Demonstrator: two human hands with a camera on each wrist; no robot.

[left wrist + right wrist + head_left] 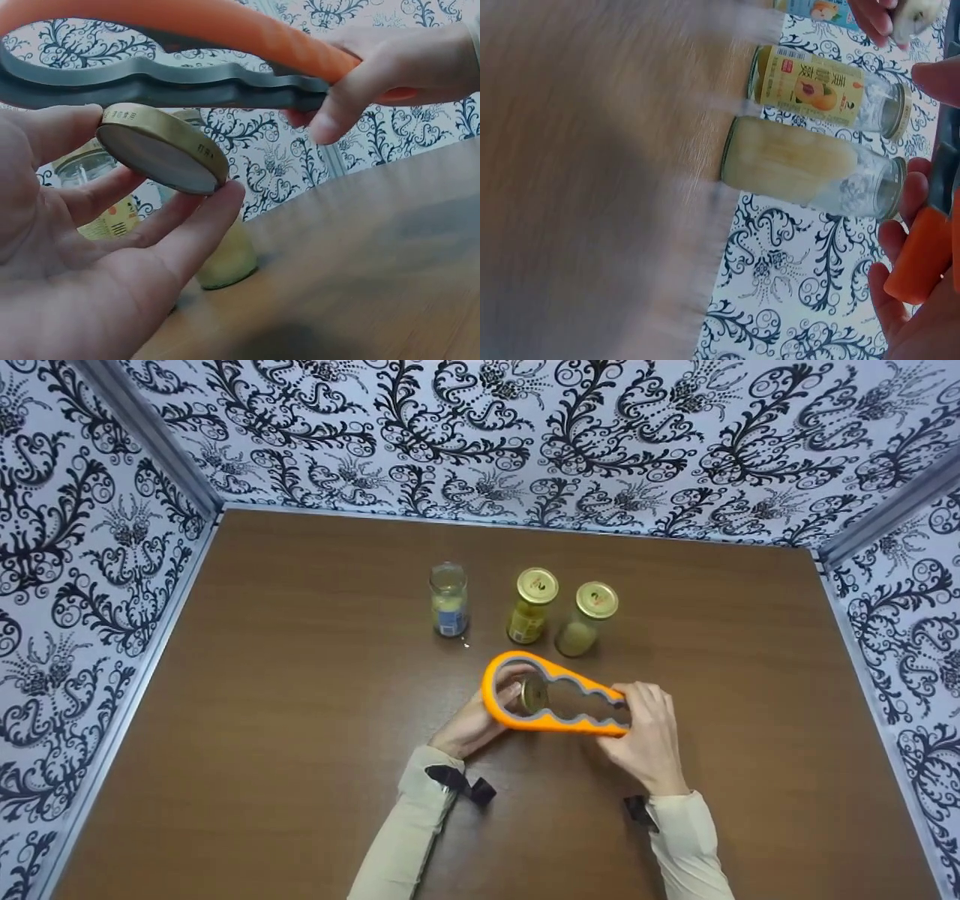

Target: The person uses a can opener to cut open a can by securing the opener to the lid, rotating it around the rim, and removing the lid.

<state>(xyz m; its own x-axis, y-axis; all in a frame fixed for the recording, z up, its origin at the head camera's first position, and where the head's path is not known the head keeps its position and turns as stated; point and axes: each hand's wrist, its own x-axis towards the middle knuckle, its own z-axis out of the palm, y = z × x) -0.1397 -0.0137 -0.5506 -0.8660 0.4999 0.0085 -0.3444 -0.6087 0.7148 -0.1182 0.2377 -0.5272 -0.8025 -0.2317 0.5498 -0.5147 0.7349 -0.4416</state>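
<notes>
From my station I see the left hand [474,726] pinching a loose gold lid [534,694] by opposite edges of its rim, a hold that I judge keeps its flat faces uncovered. The right hand [646,731] is curled round the narrow end of an orange opener [551,723], which leaves the wide loop free above the left hand; my head view shows the lid through that loop. Ahead of the left hand, a lidless jar [449,611] stands on the counter [300,697]. Ahead of and between the 2 hands stand a yellow-labelled jar [527,619] and a pale jar [579,634], each capped, probably set back for working room.
</notes>
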